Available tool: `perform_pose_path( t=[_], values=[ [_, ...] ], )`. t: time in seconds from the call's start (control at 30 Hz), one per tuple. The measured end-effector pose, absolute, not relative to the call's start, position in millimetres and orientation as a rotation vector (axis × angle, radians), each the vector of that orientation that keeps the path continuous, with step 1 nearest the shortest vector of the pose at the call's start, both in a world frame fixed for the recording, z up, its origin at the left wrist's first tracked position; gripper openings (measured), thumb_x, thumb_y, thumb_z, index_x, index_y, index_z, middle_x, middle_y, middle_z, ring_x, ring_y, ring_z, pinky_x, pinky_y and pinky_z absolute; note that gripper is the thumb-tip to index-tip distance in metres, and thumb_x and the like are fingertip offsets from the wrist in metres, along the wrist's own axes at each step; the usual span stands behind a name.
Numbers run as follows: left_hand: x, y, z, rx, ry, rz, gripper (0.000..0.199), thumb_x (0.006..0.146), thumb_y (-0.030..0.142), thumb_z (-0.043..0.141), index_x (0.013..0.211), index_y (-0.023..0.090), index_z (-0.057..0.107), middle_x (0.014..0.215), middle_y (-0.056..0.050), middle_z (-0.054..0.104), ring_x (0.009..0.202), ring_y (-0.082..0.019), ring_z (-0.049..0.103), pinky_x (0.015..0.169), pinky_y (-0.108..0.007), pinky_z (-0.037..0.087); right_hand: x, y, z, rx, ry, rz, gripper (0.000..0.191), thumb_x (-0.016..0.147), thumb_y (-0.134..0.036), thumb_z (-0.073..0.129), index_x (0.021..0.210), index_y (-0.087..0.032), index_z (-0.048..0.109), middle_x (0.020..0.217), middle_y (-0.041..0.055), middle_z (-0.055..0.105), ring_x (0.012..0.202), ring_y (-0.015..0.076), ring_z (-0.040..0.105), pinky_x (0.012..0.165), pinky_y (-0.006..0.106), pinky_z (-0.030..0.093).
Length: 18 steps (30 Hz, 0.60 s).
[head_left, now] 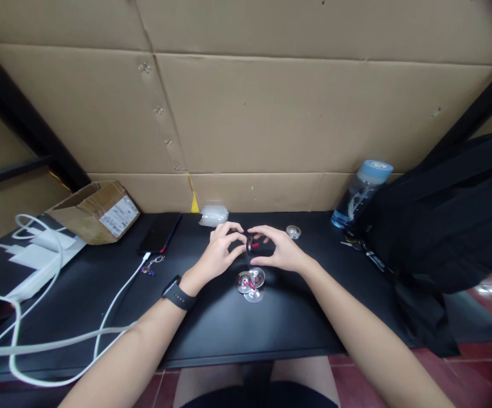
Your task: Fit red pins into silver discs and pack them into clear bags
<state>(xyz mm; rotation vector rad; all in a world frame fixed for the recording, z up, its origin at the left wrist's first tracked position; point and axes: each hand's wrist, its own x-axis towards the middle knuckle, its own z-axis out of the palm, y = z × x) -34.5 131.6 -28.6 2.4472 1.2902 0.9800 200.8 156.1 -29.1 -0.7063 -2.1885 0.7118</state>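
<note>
Between my hands is a suction cup (249, 245) seen edge-on, looking dark, with a small red piece sticking out to the right. My left hand (224, 245) pinches its left side with thumb and fingertips and wears a black watch on the wrist. Curved around the right side, my right hand (280, 248) has thumb and index finger apart. Whether its other fingers touch the red piece is hard to see. Just below, several clear suction cups (253, 294) with red pieces lie overlapping on the black table (212, 334). One clear suction cup (293, 232) sits alone to the right.
A clear plastic packet (213, 215) lies against the cardboard wall (246, 124). On the left are a phone (156, 233), a keychain (148, 271), an open cardboard box (97, 212) and white cables (114, 303). A water bottle (359, 195) and a black bag (450, 215) stand right.
</note>
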Motion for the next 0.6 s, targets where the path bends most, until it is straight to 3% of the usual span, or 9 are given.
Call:
perform_pose_path(
  t=[0.2,0.33,0.6],
  values=[
    [-30.8,129.6,-26.1,2.292,1.209,1.162,0.013,0.095,0.034,0.065,0.092,0.023,0.072,0.117,-0.007,0.060,0.118,-0.025,0.054,0.107,-0.042,0.042,185.3,145.6,-29.4,-0.645,-2.099,0.607,0.041,0.085,-0.033,0.079,0.123,-0.027,0.065,0.114,0.0057,0.072,0.097,0.0201,0.068,0.082,0.033,0.056],
    [-30.4,130.2,-25.3,2.296,1.199,1.107,0.015,0.095,0.036,0.065,0.091,0.024,0.073,0.118,-0.007,0.060,0.118,-0.025,0.055,0.108,-0.043,0.042,186.3,147.0,-29.1,-0.642,-2.091,0.700,0.053,0.078,-0.040,0.085,0.124,-0.026,0.065,0.111,0.0060,0.070,0.097,0.0209,0.068,0.082,0.034,0.057],
    [-84.3,152.8,-19.2,2.362,1.524,1.189,0.018,0.093,0.040,0.067,0.092,0.025,0.077,0.114,-0.005,0.062,0.112,-0.025,0.056,0.105,-0.044,0.041,226.3,176.6,-23.7,-0.962,-1.977,0.447,0.046,0.077,-0.042,0.085,0.116,-0.024,0.069,0.106,0.0076,0.069,0.087,0.0213,0.066,0.073,0.034,0.056]
  ],
)
